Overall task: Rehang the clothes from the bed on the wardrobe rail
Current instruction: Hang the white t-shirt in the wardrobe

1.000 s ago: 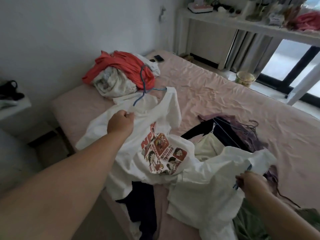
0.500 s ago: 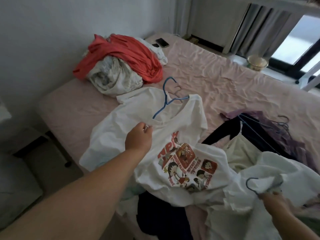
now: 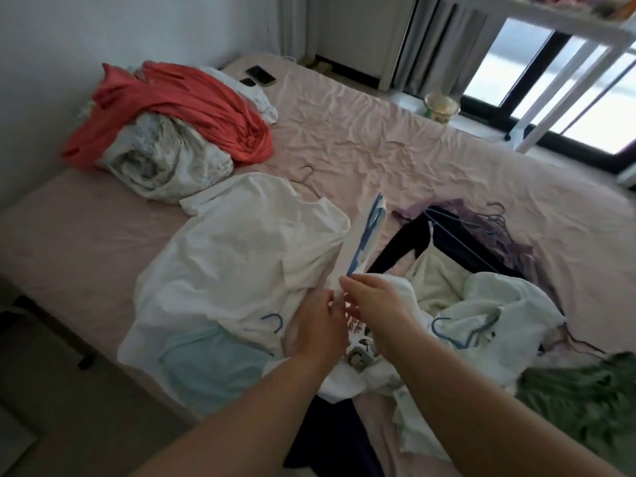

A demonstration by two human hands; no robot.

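Observation:
Both hands meet over the middle of the clothes heap on the pink bed [image 3: 395,142]. My right hand [image 3: 375,304] pinches the white printed T-shirt [image 3: 347,256] at the lower end of its blue hanger [image 3: 366,232], which stands on edge inside the raised fabric. Just beside it, my left hand [image 3: 320,325] grips the same shirt's cloth lower down. Part of the print [image 3: 358,354] shows under my wrists. Another white garment [image 3: 241,256] lies spread to the left, a blue hook [image 3: 275,321] on it.
A white shirt on a blue hanger [image 3: 464,333] lies right of my hands. Behind it are a black garment [image 3: 406,249] and a purple one [image 3: 509,242] with hangers. A green garment [image 3: 578,401] lies lower right, a red and white pile [image 3: 172,108] and phones [image 3: 261,77] at the far left.
My right hand let go of the other white shirt's hanger and came over to the printed T-shirt. My left hand pulled the shirt toward me; its hanger now stands on edge.

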